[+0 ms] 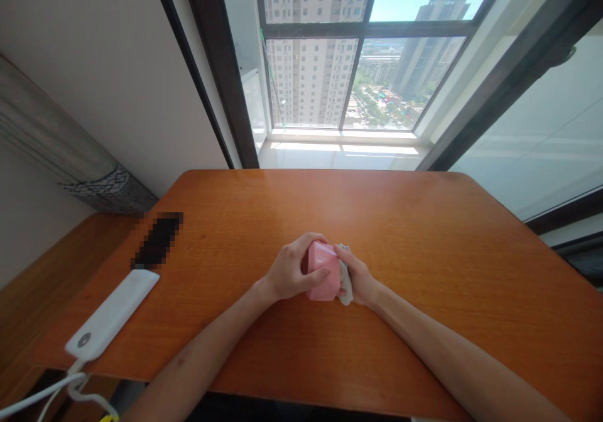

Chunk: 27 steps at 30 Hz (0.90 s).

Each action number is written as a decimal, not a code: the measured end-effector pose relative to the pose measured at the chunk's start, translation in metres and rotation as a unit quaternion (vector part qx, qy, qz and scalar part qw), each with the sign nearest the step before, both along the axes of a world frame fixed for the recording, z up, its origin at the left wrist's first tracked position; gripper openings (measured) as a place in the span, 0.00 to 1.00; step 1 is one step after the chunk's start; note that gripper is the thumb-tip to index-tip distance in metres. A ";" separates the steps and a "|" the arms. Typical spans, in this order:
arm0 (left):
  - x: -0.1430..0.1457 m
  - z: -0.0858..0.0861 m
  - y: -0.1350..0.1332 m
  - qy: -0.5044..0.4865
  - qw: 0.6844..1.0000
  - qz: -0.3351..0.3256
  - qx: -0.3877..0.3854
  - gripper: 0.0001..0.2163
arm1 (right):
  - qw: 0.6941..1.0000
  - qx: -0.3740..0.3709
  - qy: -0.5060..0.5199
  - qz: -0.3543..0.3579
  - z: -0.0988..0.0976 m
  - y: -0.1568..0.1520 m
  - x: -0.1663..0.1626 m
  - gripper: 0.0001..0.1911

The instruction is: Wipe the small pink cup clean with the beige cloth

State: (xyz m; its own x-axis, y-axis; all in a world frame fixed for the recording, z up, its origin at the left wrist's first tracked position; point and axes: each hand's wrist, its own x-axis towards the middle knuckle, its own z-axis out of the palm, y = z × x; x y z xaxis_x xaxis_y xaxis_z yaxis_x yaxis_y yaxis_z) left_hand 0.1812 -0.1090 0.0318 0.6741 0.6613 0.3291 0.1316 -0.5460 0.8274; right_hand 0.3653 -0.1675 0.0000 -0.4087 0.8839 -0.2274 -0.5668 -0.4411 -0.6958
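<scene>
A small pink boxy object (323, 272) sits near the middle of the orange wooden table (424, 233). My left hand (292, 268) is wrapped round its left side, thumb lying across the front. My right hand (357, 276) presses a crumpled pale cloth (345, 284) against the object's right side, fingers closed on the cloth. What the pink object is exactly I cannot make out.
A white power bank (113, 314) with a white cable (42, 394) lies at the table's left front corner. Behind it lies a dark blurred-out flat item (157, 240). A large window (348, 64) with dark frames stands beyond the table's far edge.
</scene>
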 end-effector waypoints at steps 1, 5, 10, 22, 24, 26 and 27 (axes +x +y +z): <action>0.000 0.001 0.000 0.005 1.000 0.003 -0.015 0.25 | 1.000 0.002 0.000 0.003 0.001 0.000 -0.001 0.34; 0.000 -0.003 -0.001 0.009 0.999 0.003 -0.036 0.28 | 1.000 0.008 0.004 0.001 0.002 -0.001 -0.001 0.34; -0.003 -0.019 0.006 -0.058 0.992 -0.059 0.092 0.40 | 0.999 -0.001 0.027 -0.017 0.003 0.001 0.002 0.32; -0.009 -0.037 0.019 -0.037 0.916 -0.142 0.373 0.36 | 0.998 -0.047 0.047 0.004 0.001 0.000 0.007 0.32; -0.007 -0.038 0.017 -0.047 0.922 -0.126 0.363 0.37 | 0.999 -0.045 0.031 -0.002 0.001 0.000 0.005 0.30; -0.004 -0.035 0.014 -0.062 0.933 -0.112 0.335 0.39 | 0.999 -0.042 0.008 -0.025 0.002 0.000 0.003 0.29; -0.002 -0.032 0.011 -0.064 0.943 -0.107 0.308 0.40 | 0.998 -0.039 -0.001 -0.040 0.003 0.000 0.003 0.28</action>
